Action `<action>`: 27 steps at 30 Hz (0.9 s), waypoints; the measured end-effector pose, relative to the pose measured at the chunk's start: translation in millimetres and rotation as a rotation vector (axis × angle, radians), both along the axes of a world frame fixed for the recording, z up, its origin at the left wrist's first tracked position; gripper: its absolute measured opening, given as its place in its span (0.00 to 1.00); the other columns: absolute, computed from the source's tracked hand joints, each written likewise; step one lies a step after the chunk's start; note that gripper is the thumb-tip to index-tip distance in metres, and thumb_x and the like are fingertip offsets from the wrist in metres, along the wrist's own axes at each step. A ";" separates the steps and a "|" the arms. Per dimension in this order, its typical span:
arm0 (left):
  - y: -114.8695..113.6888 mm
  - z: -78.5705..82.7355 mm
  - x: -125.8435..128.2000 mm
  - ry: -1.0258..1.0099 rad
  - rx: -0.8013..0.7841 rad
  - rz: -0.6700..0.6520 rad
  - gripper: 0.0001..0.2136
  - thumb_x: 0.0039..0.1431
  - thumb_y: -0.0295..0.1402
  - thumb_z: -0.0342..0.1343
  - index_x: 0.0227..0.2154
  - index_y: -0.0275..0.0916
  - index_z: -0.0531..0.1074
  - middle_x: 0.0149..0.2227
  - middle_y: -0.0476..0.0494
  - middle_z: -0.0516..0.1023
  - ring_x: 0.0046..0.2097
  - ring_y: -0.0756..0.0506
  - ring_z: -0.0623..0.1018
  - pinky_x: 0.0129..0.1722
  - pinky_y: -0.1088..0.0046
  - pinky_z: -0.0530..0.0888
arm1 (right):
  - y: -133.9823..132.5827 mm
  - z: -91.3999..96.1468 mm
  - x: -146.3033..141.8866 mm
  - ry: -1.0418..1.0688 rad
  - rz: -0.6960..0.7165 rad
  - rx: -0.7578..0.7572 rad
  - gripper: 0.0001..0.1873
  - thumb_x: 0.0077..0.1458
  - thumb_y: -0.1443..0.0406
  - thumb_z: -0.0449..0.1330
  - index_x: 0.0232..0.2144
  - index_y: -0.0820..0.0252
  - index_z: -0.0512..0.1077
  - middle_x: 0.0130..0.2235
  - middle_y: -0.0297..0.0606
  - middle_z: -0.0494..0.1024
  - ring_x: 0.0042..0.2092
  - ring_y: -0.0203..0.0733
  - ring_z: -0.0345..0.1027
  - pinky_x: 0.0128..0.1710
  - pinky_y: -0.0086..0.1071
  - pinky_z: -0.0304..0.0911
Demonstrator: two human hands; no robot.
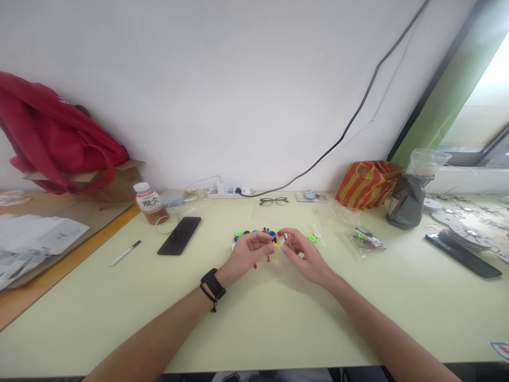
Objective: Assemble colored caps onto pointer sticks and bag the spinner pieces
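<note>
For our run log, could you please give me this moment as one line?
left hand: pinches yellow piece | right hand: fingertips beside it, grip unclear | coloured pieces, phone on table

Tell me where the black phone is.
In the head view, the black phone lies flat on the green table, left of the left hand, between the drink bottle behind it and the white pen.

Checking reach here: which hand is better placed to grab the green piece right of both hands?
Likely the right hand: the green piece lies just beside it; the left hand, farther off, has fingers closed on coloured pieces.
</note>
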State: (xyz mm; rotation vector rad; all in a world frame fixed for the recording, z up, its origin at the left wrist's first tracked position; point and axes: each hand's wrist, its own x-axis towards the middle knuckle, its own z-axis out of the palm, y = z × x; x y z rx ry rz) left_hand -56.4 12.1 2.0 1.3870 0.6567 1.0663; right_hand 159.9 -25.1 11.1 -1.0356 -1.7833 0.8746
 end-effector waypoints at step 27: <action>0.3 1.0 0.0 -0.013 -0.014 0.003 0.15 0.55 0.39 0.73 0.41 0.35 0.80 0.37 0.42 0.81 0.37 0.45 0.81 0.37 0.68 0.81 | -1.2 11.0 5.5 0.248 0.074 -0.114 0.16 0.64 0.51 0.61 0.45 0.53 0.78 0.33 0.35 0.70 0.31 0.38 0.61 0.30 0.34 0.61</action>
